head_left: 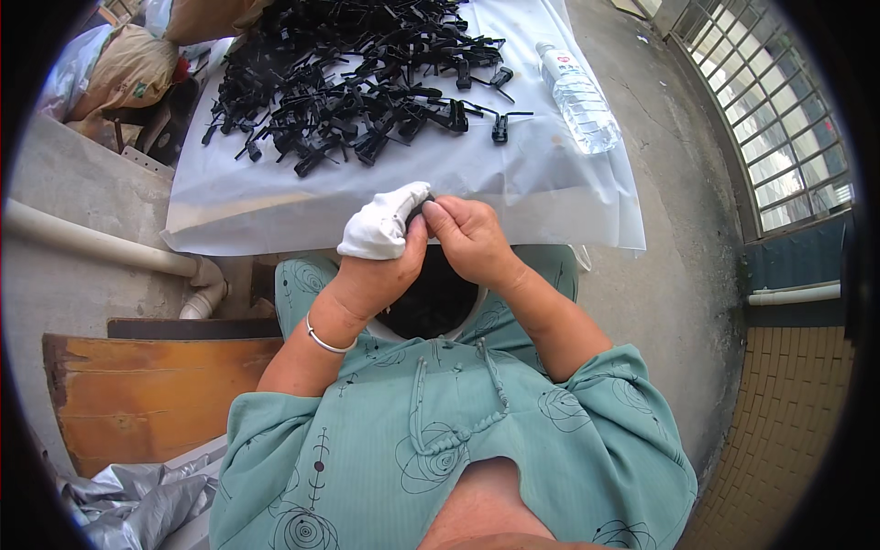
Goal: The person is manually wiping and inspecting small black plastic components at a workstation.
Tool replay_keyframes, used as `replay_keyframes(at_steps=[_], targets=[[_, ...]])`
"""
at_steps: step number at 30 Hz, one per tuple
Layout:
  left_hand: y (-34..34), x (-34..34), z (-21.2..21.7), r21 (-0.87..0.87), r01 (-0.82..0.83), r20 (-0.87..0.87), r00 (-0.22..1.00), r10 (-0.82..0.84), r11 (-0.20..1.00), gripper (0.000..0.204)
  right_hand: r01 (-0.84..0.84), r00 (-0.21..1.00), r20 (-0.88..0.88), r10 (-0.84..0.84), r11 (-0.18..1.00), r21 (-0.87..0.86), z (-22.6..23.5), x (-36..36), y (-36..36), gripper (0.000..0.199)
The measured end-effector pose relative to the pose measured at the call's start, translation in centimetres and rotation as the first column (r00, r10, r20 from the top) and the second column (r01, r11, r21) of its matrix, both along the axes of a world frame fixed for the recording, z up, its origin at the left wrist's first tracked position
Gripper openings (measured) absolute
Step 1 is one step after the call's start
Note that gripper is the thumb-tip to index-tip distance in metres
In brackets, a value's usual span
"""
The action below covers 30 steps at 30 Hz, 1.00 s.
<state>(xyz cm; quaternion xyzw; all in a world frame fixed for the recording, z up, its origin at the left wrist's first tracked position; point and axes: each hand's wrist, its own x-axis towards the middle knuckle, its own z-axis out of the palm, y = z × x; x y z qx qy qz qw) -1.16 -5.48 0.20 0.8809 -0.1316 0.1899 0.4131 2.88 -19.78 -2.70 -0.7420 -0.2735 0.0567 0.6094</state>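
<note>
My left hand (383, 240) has a white cloth cover over its fingers and is closed, with its thumb pressed toward a small black plastic piece (415, 213). My right hand (470, 236) meets it there, thumb and fingers pinched on the same piece. Most of that piece is hidden between the fingers. Both hands are held just before the table's near edge. Beyond them lies a heap of black plastic clip-like parts (357, 101) with thin strips sticking out. Below the hands, between my knees, a round white-rimmed container (472, 313) has dark contents that I cannot make out.
White plastic sheeting (513, 183) covers the table. A clear water bottle (579, 101) lies on its right side. Stuffed sacks (128, 73) stand at the far left, above a pale pipe (101, 243). A wooden board (165, 390) is at my left, a barred window (770, 119) at the right.
</note>
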Motion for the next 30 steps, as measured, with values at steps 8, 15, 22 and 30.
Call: replay_keyframes(at_steps=[8,15,22,30], targets=[[0.6,0.7,-1.1,-0.416,0.02,-0.122,0.989,-0.077,0.909,0.025,0.025,0.999,0.041,-0.027,0.998,0.051,0.9,0.6,-0.7,0.018],[0.9,0.4,0.2,-0.555,-0.054,-0.333,0.929,-0.162,0.83,0.027,0.016,0.963,0.268,-0.018,1.0,0.009,0.2,1.5,-1.8,0.011],[0.5,-0.2,0.6,-0.455,0.102,-0.341,0.898,-0.278,0.885,0.026,0.015,0.998,0.065,-0.018,0.999,0.036,1.6,0.9,-0.8,0.012],[-0.6,0.1,0.2,-0.16,0.092,-0.108,0.988,-0.11,0.983,0.022,-0.074,0.997,0.015,0.074,0.997,0.004,1.1,0.4,-0.4,0.023]])
